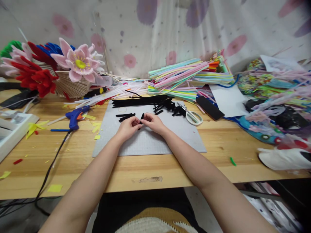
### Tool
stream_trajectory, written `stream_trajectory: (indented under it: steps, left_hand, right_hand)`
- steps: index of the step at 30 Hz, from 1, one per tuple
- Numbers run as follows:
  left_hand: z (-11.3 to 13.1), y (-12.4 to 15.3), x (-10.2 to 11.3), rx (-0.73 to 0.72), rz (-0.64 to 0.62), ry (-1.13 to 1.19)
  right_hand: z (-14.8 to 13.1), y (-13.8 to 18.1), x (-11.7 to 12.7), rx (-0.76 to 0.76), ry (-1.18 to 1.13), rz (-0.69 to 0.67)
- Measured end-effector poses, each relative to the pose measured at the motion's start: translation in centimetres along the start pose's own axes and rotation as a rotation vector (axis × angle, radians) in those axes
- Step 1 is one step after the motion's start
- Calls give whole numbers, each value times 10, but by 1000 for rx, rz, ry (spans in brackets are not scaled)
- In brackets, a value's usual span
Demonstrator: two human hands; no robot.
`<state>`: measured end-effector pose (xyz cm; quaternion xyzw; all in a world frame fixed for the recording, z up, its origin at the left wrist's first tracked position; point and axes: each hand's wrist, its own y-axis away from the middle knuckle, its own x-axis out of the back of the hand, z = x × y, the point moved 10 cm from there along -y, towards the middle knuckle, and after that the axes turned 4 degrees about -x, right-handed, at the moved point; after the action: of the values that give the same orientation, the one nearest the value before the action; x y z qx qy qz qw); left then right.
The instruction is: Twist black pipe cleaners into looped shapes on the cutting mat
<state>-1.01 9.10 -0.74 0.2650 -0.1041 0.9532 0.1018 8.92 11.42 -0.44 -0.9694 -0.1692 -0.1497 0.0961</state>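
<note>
My left hand (128, 126) and my right hand (153, 123) meet over the grey cutting mat (155, 142), fingers pinched together on a short black pipe cleaner piece (141, 117) held between them. Just beyond my hands lie a few cut black pieces (125, 116) on the mat. Farther back sits a bundle of long black pipe cleaners (141, 101) with more short black bits (175, 108) beside it. White-handled scissors (193, 116) rest at the mat's far right corner.
A blue glue gun (75, 116) with its black cord lies left of the mat. Pipe-cleaner flowers (77, 63) stand at the back left, a stack of pastel pipe cleaners (187, 76) at the back centre, and colourful craft clutter (277, 97) at right. Yellow scraps dot the wooden table (170, 171).
</note>
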Motion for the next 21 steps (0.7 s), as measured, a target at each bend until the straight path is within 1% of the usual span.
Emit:
stream_trajectory:
  steps: [2,4,6,7,8,10,12,15,18,20,21]
  left_hand:
    - [0,-1,8,-10,52,2]
    - [0,-4,26,-13,186,-24]
    - [0,-10,50,0,348,-125]
    - [1,-15,60,12,408,-201]
    - [3,-23,66,19,421,-291]
    - [6,-44,68,12,363,-473]
    - [6,-66,62,21,254,-664]
    - [-4,-89,49,79,72,-842]
    - [-10,-97,38,83,-78,-942]
    - [-5,-97,36,18,-111,-983]
    - [-1,-97,39,-22,-99,-994]
  right_hand:
    - [3,-2,5,-17,9,40]
    - [9,-2,15,-56,10,129]
    - [15,-2,26,-97,22,225]
    - [16,-1,31,-108,31,267]
    - [17,-1,35,-112,41,303]
    - [18,0,42,-110,58,351]
    - [19,1,46,-114,63,368]
    - [20,2,52,-126,63,377]
    - [19,3,56,-123,75,388]
    - [19,3,57,-124,85,389]
    - [20,3,57,-126,90,387]
